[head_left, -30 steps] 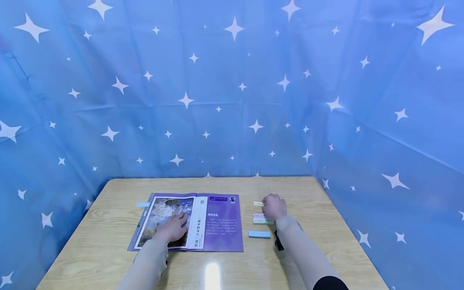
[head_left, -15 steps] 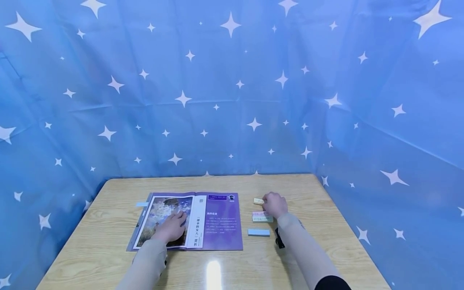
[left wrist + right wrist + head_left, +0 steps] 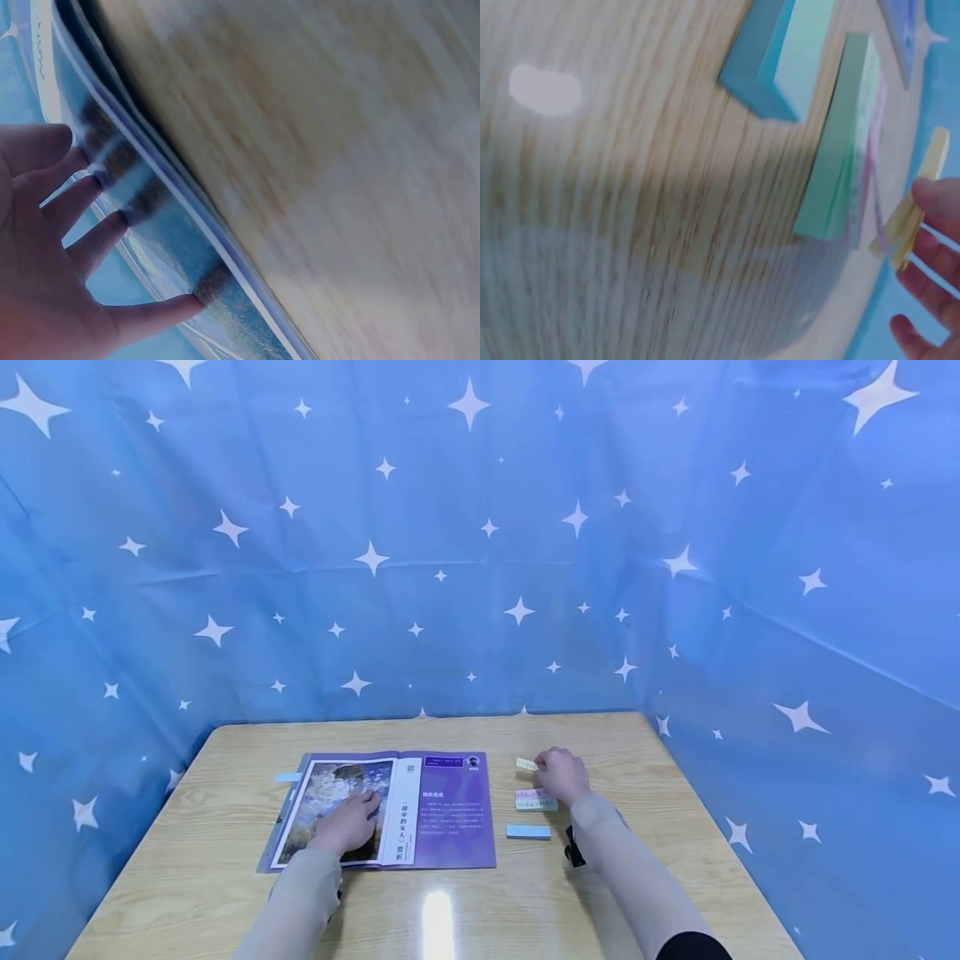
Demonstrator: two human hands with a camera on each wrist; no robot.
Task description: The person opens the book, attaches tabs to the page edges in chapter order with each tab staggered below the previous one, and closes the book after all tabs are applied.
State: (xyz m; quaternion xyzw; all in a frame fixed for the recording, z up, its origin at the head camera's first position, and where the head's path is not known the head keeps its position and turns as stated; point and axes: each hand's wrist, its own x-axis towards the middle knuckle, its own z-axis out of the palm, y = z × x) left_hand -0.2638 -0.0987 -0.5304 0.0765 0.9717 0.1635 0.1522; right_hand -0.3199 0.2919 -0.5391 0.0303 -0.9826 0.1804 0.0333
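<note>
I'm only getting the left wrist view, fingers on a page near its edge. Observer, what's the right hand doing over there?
Observer: The right hand is pinching the yellow sticky notes.

Operator: I can't see that side at all. What lies closest to it on the table?

Observer: The pink sticky notes, right beside the green sticky notes.

Operator: And is there anything nearer the person on that side?

Observer: Yes, the blue sticky notes, with a gap between them and the green sticky notes.
</note>
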